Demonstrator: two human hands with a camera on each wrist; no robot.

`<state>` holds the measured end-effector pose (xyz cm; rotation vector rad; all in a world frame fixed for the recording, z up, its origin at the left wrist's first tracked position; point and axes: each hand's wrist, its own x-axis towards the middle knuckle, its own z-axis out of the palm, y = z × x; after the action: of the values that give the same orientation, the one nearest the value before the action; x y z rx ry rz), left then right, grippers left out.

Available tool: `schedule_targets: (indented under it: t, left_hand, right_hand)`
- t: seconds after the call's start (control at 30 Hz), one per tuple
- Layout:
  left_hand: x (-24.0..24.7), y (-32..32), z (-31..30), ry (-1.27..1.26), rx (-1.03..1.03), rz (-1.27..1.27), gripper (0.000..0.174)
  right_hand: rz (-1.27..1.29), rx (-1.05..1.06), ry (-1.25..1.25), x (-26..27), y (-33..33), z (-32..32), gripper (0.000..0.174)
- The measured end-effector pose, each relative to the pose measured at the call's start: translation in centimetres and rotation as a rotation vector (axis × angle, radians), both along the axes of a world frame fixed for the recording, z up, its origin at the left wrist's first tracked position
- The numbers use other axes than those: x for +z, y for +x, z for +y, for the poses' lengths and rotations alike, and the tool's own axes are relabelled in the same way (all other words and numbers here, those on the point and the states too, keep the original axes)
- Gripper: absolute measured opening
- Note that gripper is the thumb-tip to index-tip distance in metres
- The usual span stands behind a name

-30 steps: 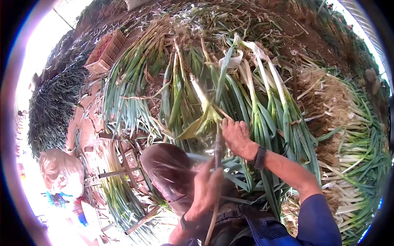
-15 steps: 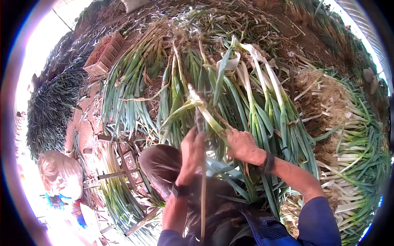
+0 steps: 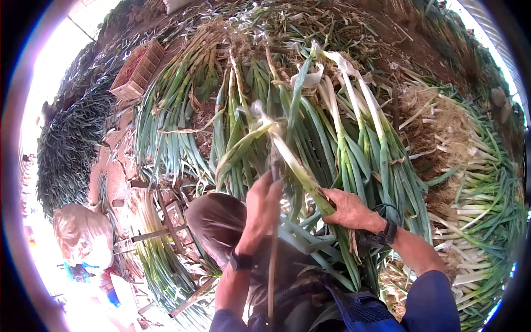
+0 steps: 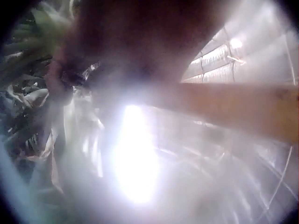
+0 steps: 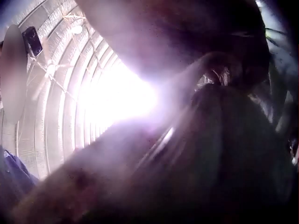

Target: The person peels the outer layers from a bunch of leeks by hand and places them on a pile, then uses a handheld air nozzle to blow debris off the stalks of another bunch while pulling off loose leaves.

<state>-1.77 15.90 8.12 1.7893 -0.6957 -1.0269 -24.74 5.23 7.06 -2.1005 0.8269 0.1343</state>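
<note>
In the head view my right hand (image 3: 347, 211) grips a long leek (image 3: 298, 169) low on its green part. Its pale stalk end points up and left over the heap, with outer leaves splaying off to the left. My left hand (image 3: 263, 200) holds a thin wooden stick (image 3: 271, 265) upright, its upper tip against the leek just left of my right hand. In the left wrist view the stick (image 4: 243, 109) shows as a tan bar through heavy glare. The right wrist view shows only dark green leek (image 5: 224, 158) close to the lens.
Rows of leeks (image 3: 182, 116) cover the ground ahead, and trimmed white-stalked ones (image 3: 475, 205) are stacked at the right. A wooden crate (image 3: 138, 69) sits at the far left, a dark green heap (image 3: 69, 144) beside it. A wooden rack (image 3: 160, 232) and a bag (image 3: 83, 232) stand at lower left.
My left hand has risen along the stick toward the leek. My right hand has slid down and to the right on the leek, and the outer leaves have spread away from the stalk.
</note>
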Motion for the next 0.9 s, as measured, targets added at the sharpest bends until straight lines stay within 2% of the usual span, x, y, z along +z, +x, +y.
schedule_targets:
  t: [0.03,0.13,0.17,0.23,0.3,0.33,0.4,0.47,0.53,0.6,0.67,0.73,0.83,0.9]
  left_hand:
    - [-0.4,0.5,-0.9,0.054,0.002,-0.092,0.047]
    - [-1.2,2.8,-2.9,0.006,0.054,-0.108,0.046]
    - [-1.3,2.9,-2.8,-0.027,0.072,0.01,0.045]
    - [-0.9,2.2,-1.9,-0.042,0.025,0.021,0.044]
    - [0.1,1.5,-1.2,-0.026,-0.021,0.036,0.042]
    - [0.9,1.4,-1.1,-0.019,-0.022,0.037,0.042]
    - [2.1,1.6,-1.2,-0.02,0.118,0.074,0.039]
    - [1.3,1.9,-1.1,-0.054,0.104,0.138,0.035]
    - [0.9,1.9,-1.1,0.011,0.021,0.09,0.033]
    - [0.4,1.6,-1.2,-0.001,0.045,0.068,0.032]
    - [-0.9,1.4,-1.5,-0.038,0.161,0.056,0.033]
    - [-0.3,0.7,-1.8,-0.095,0.165,0.127,0.036]
    - [-1.7,0.5,-2.2,-0.078,0.124,-0.123,0.039]
    - [-1.7,0.1,-2.1,-0.061,0.123,-0.125,0.039]
  right_hand:
    - [-0.001,0.0,0.001,0.1,0.0,-0.1,0.083]
    - [0.052,0.076,0.027,0.1,-0.1,-0.5,0.086]
    - [-0.033,0.046,0.095,-0.3,-0.5,-0.7,0.085]
    - [-0.12,0.012,0.171,-0.7,-1.2,-1.1,0.085]
    - [-0.141,-0.066,0.491,-1.0,-1.5,-2.1,0.081]
    - [-0.14,-0.068,0.498,-0.7,-1.4,-2.3,0.081]
    - [-0.148,-0.103,0.593,0.4,-1.2,-2.7,0.075]
    - [-0.121,-0.116,0.631,0.3,-1.4,-2.9,0.071]
    - [-0.254,-0.245,0.847,0.2,-1.6,-2.8,0.07]
    - [-0.24,-0.288,0.888,-0.8,-2.1,-3.2,0.07]
    - [-0.323,-0.31,1.113,-1.1,-2.5,-3.7,0.071]
    - [-0.357,-0.297,1.128,-1.2,-2.9,-3.6,0.07]
    - [-0.387,-0.34,1.128,-1.0,-3.5,-3.7,0.069]
    - [-0.419,-0.359,1.157,-0.9,-4.0,-3.8,0.068]
